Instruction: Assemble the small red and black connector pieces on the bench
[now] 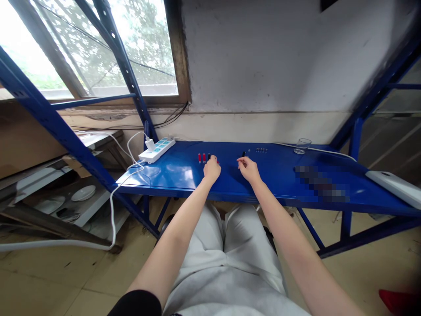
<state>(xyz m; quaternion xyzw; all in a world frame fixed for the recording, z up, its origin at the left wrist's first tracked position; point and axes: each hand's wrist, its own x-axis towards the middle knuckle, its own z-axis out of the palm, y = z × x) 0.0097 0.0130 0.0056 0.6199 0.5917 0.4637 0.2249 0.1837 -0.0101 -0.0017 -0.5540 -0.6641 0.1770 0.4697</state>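
Observation:
My left hand point(211, 168) rests on the blue metal shelf point(177, 173), its fingers curled over a row of small red and black upright pieces point(201, 157); I cannot make out what the fingers grip. My right hand point(249, 168) lies a little to the right, fingers pinched together next to a small black piece point(244, 154). Whether the pinch holds that piece is too small to tell. Several tiny dark pieces point(261, 150) sit in a cluster further back on the shelf.
A white power strip point(157, 150) with a plugged charger and white cable lies at the shelf's left end. A clear glass point(302, 145) stands at the back right, a white flat object point(394, 186) at the far right. Blue rack struts rise on both sides.

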